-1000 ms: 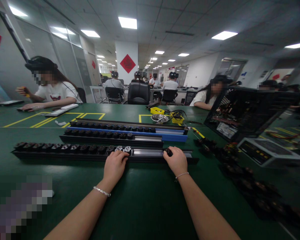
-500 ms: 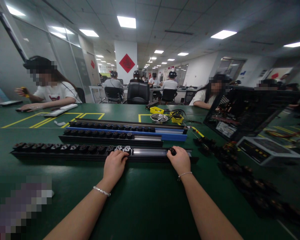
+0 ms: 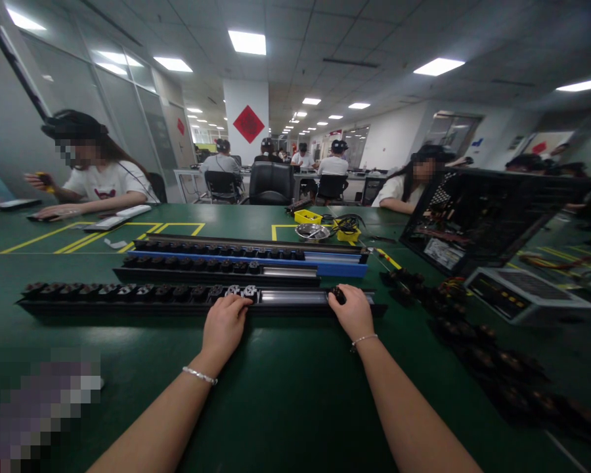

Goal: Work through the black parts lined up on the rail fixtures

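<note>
A long black rail (image 3: 295,297) lies across the green table, its left part filled with a row of black modules (image 3: 128,291). My left hand (image 3: 226,318) has its fingers closed at the right end of that row, on the last module (image 3: 249,291). Toward the rail's right end, my right hand (image 3: 352,310) is closed on a small black module (image 3: 339,295). Bare silvery channel shows between my hands. Behind lie a shorter black rail (image 3: 290,271) and a blue rail (image 3: 345,269), both holding similar modules.
Loose black modules (image 3: 482,355) run down the right side, near a metal power box (image 3: 526,295) and an open computer case (image 3: 487,217). A round metal dish (image 3: 312,232) and yellow trays (image 3: 308,217) stand behind the rails. People sit at left and right.
The whole view has shifted slightly. My hands keep almost the same places on the rail, and no module has visibly moved along it.
</note>
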{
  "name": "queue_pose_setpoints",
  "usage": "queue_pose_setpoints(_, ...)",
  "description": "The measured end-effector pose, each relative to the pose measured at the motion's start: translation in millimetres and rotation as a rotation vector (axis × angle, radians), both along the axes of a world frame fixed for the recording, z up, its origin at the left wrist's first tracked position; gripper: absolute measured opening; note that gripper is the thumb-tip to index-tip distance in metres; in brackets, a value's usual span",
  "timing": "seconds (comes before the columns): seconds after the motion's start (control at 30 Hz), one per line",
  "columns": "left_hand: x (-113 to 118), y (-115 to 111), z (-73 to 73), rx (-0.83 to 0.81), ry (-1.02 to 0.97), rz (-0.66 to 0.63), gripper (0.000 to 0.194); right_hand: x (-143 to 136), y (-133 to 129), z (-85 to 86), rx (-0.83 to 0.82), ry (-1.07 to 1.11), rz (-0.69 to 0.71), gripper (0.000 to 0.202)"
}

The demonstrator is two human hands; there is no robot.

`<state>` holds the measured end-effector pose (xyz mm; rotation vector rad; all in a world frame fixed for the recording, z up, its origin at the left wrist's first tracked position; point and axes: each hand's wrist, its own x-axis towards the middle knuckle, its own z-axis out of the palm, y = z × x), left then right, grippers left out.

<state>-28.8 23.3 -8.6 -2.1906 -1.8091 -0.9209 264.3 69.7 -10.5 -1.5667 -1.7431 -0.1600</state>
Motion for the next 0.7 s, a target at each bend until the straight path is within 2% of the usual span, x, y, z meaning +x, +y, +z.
queue_pose_setpoints(0.37, 6.4, -5.4, 2.1, 0.021, 0.0, 0.009, 0.027, 2.1, 1.6, 1.9, 0.009, 0.082, 0.031, 0.033)
queue_pose_setpoints(0.7, 5.9, -5.4, 2.7, 0.009, -0.018, 0.002, 0.028, -3.4, -1.0, 4.5, -0.047, 0.049, -0.09, 0.032)
